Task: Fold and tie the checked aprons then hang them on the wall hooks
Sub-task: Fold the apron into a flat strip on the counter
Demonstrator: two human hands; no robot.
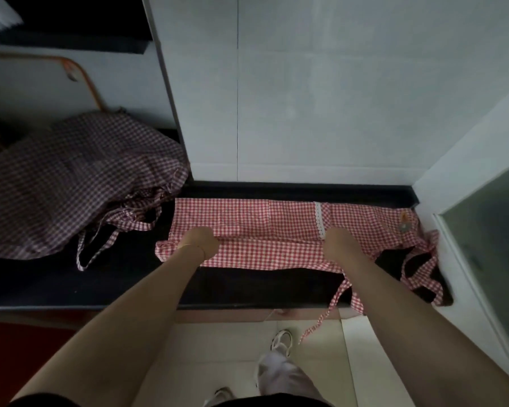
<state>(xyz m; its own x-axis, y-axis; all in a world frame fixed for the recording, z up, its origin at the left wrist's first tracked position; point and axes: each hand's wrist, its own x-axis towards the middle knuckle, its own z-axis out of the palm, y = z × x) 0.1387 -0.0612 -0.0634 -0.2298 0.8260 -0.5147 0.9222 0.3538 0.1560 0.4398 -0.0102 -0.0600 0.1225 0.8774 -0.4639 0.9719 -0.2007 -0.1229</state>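
Head view, looking down at a dark bench (247, 289) set against a white tiled wall (321, 98). Red-and-white checked apron (247, 221) lies flat across the bench's back half, folded lengthwise into a long strip w/ a fold edge running along its middle; a white lace trim (318, 220) crosses it right of centre. Left hand (199, 240) sits on the fold line nr the strip's left end, fingers curled down onto the cloth; right hand (340, 243) sits on the same line just beside the lace trim, also curled onto the fabric. Can't tell whether either grip actually pinches the cloth or only presses it, fingertips hidden. Apron ties (420, 274) bunch at the right end by the side wall; one tie (326, 315) hangs over the bench's front edge toward the floor. A second checked apron (71, 183) lies crumpled in a heap at left, straps trailing onto the bench, apart from the flat one. Pale floor tiles (232, 348) below, w/ a shoe (282, 340) showing.
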